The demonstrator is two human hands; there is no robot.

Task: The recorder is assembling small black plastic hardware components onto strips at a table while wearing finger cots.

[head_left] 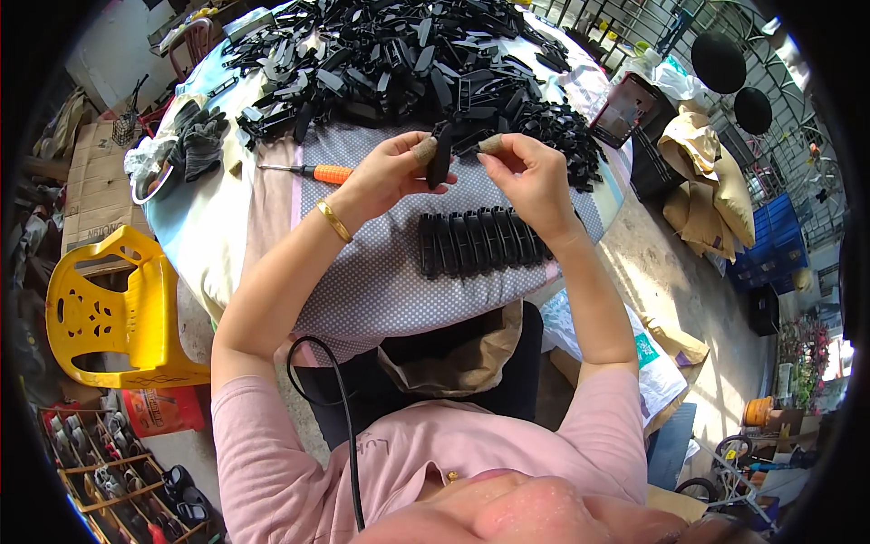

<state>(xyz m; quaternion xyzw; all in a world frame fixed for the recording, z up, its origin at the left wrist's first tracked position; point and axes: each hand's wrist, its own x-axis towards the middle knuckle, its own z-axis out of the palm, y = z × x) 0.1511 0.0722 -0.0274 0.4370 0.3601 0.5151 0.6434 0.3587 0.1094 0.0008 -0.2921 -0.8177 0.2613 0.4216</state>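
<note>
Black plastic is the stuff in hand here: a narrow, slotted clip stands nearly upright between the two hands, above the dotted grey cloth that covers the table. The left hand is closed on the clip, thumb and forefinger pinching its upper part, the thumb tip wrapped in a brownish guard. The right hand is curled beside it, its own covered fingertip pinched at or just next to the clip's top; whether it actually grips the clip or a smaller piece I cannot tell. The clip looks light and stiff, moulded hard plastic with smooth faces that could slip, so the ribbed long edges seem the surest place to hold, near the ends and not across the thin middle. Thin lugs on such a piece would likely snap if twisted. Just below the hands a row of like clips lies side by side on the cloth, and a big heap of them fills the far side. An orange-handled screwdriver lies left of the hands, with dark gloves further left.
</note>
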